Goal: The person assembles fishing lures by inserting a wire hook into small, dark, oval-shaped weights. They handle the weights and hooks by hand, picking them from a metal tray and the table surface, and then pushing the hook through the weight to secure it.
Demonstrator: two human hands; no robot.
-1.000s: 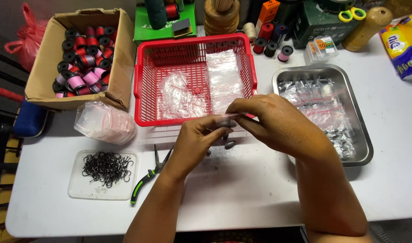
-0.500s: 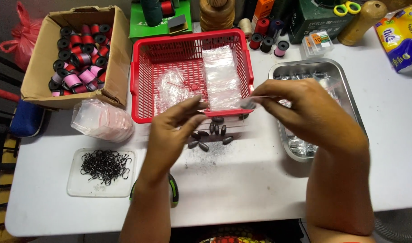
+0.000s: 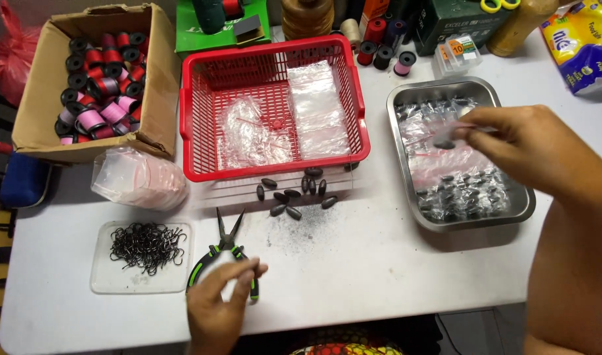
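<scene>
Small filled plastic bag (image 3: 446,137): we pinch its limp top in our right hand (image 3: 531,154); left hand (image 3: 219,299) curls loosely, empty, above the pliers (image 3: 223,253).

A small craft workbench: thread spools (image 3: 102,98) in a box, hooks (image 3: 146,245), pliers (image 3: 225,253) (green-handled) and oval sinkers (image 3: 294,197).
</scene>
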